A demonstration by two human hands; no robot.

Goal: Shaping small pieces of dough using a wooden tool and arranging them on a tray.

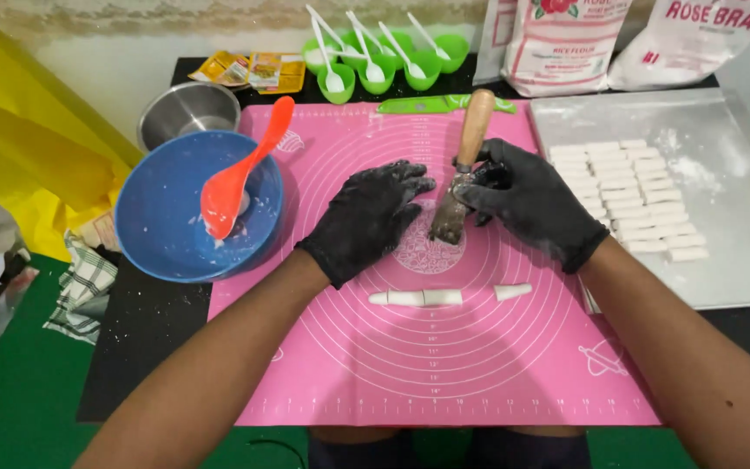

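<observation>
**Dough scraper held over the pink mat**

Dough scraper (462, 174) with its wooden handle stood tilted on the pink silicone mat (349, 365), blade end down near the mat's middle. The right hand (527, 201), in a black glove dusted with flour, was wrapped around the lower part of the tool, just above the blade. The left hand (371, 217), gloved the same way, lay flat and relaxed on the mat just beside the blade, gripping nothing.

Nearer the person, a short white dough roll (416, 298) and a smaller cut piece (512, 292) lay on the mat, close to each other but apart. A metal tray (740, 226) to the right carried rows of cut dough pieces (631, 195). To the left, a blue bowl (162, 221) held an orange spatula (240, 169), with a steel bowl (188, 108) behind it. Small green cups (384, 61) with white spoons stood at the far edge of the tabletop.
</observation>
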